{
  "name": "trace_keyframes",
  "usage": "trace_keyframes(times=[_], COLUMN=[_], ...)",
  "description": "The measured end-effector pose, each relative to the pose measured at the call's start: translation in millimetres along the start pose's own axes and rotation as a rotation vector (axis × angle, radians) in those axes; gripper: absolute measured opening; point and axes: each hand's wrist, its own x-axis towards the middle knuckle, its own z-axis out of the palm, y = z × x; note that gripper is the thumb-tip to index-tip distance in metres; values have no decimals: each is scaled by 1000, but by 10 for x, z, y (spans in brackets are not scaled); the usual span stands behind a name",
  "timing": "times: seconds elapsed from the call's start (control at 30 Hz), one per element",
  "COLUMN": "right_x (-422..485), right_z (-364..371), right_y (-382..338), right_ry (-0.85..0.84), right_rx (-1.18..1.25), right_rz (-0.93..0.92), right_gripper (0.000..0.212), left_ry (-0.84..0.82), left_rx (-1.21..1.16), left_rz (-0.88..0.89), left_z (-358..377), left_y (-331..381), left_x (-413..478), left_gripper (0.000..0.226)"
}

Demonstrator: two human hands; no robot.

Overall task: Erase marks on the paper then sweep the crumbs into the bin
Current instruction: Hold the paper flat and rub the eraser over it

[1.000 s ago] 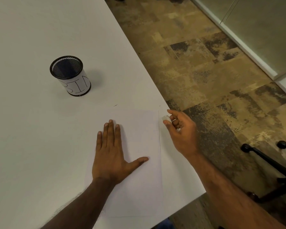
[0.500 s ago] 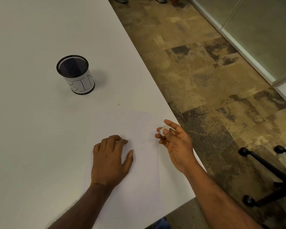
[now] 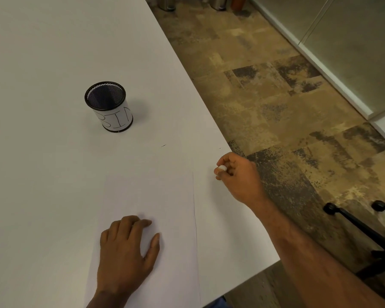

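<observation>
1. One sheet of paper (image 3: 156,196) lies flat on the white desk (image 3: 42,185), its long axis running from the near edge away toward the far side.
2. One mesh bin (image 3: 109,106) stands upright beyond the sheet, well apart from both hands.
3. The left hand (image 3: 126,252) rests on the sheet's near part, fingers loosely curled, gripping nothing.
4. The right hand (image 3: 238,176), just right of the sheet, pinches one small white eraser (image 3: 222,168) at its fingertips.

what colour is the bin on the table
Black mesh bin with a white paper label reading BIN, seen in the head view.
</observation>
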Motion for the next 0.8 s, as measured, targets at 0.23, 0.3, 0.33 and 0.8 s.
trace_keyframes(times=[0.23,0.3,0.33,0.8], right_x=[166,212,233,335], right_z=[-10,-6,-5,12], right_y=[-70,-88,-96,-133], right_ry=[-66,-82,-89,24], right_rx=[-222,-297,-322,-352], right_rz=[-132,-169,-183,-188], right_gripper=[18,24,25,31], left_ry=[4,-4,-9,-24], left_rx=[-21,-26,-27,-9], left_rz=[-24,-32,-38,-37], left_z=[-44,-45,-46,-38], left_y=[-42,-40,-40,-56], left_x=[-98,-101,-102,-102], left_gripper=[62,62,61,42])
